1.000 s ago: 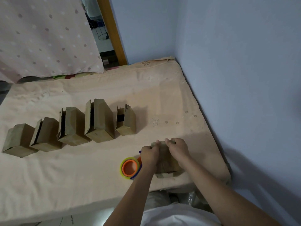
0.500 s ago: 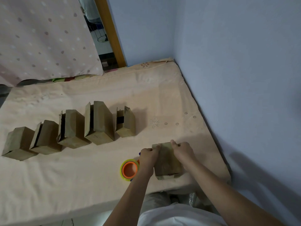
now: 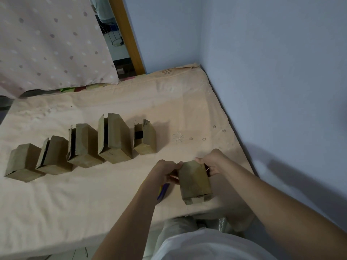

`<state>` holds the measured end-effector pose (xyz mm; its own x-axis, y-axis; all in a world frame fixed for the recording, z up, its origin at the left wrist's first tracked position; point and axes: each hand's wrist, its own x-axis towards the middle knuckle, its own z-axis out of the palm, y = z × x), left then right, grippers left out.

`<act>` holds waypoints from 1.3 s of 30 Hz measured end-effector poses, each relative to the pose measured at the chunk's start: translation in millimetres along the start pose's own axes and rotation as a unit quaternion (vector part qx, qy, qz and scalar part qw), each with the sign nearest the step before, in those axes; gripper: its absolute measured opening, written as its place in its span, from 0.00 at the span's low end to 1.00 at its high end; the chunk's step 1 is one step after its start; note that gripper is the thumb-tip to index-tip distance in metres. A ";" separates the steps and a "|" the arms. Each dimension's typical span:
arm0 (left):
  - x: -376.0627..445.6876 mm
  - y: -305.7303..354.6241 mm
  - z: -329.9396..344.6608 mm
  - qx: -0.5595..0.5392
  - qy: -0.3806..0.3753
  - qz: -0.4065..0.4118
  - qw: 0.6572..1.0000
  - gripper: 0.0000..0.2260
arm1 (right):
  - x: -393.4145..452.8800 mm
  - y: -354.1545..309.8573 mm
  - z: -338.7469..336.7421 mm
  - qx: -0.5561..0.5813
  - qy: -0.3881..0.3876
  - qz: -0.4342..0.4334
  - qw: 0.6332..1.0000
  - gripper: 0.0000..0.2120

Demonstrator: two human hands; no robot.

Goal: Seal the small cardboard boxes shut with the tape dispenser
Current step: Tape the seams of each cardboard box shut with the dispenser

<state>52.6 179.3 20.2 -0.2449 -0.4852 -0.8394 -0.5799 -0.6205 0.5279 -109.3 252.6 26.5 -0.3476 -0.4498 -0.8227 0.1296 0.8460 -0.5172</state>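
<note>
A small brown cardboard box stands near the front edge of the peach-covered bed. My left hand grips its far left corner and my right hand grips its far right side. The tape dispenser lies just left of the box; only a blue and yellow sliver shows past my left forearm. Behind, several more cardboard boxes stand in a row, from a closed box at the left to a small box with open flaps at the right.
A blue wall runs along the bed's right side. A dotted pink curtain hangs at the back left beside a wooden door frame. The bed's front edge lies just below the held box.
Both hands have shifted the box slightly and tipped it up. My left forearm now covers most of the tape dispenser, whose orange core was visible before.
</note>
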 end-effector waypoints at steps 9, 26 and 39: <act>6.3 -4.1 6.2 0.025 0.043 0.026 0.998 0.25 | -0.4 2.2 -0.3 -0.006 0.008 -0.041 0.999 0.25; -16.6 7.9 -4.3 -0.070 0.031 0.097 0.992 0.10 | 6.7 -1.1 -25.3 0.119 0.025 -0.104 0.987 0.21; 27.8 -55.4 54.1 -0.047 0.130 0.176 0.975 0.26 | 34.8 59.1 14.2 0.026 0.087 -0.157 0.983 0.20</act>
<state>35.9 233.5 -39.5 -0.2027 -0.8101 -0.5501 -0.4185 -0.4362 0.7966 -100.6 282.9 -36.0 -0.5318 -0.6271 -0.5691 0.0361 0.6546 -0.7551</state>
